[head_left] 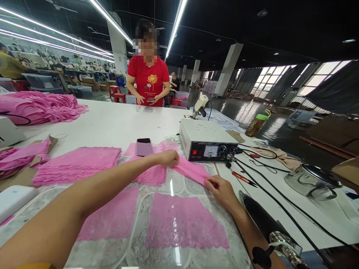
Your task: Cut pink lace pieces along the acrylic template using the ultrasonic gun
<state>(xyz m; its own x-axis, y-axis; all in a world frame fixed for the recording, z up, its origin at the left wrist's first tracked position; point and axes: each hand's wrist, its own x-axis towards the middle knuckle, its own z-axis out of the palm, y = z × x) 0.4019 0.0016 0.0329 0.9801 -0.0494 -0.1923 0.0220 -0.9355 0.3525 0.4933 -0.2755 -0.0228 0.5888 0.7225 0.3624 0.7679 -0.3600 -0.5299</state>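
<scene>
A strip of pink lace [190,169] is being held over the white counter [112,123], stretched between the two hands: the left hand [168,157] grips its far end with fingers closed on the fabric, and the right hand [221,188] pinches its near end between thumb and fingers. The strip lies just in front of the white control box [206,144] and touches the edge of a clear plastic template [157,239]. Two cut lace panels [182,222] are seen already laid flat under or on that template, side by side, which suggests that part of the work is done. A thick stack of lace pieces [78,164] to the left, and a larger heap [42,106] farther back, are judged to be left to handle. Whether the held strip is joined to anything cannot be told. A person in a red shirt [148,80] stands at the far side, hands kept to a small object.
</scene>
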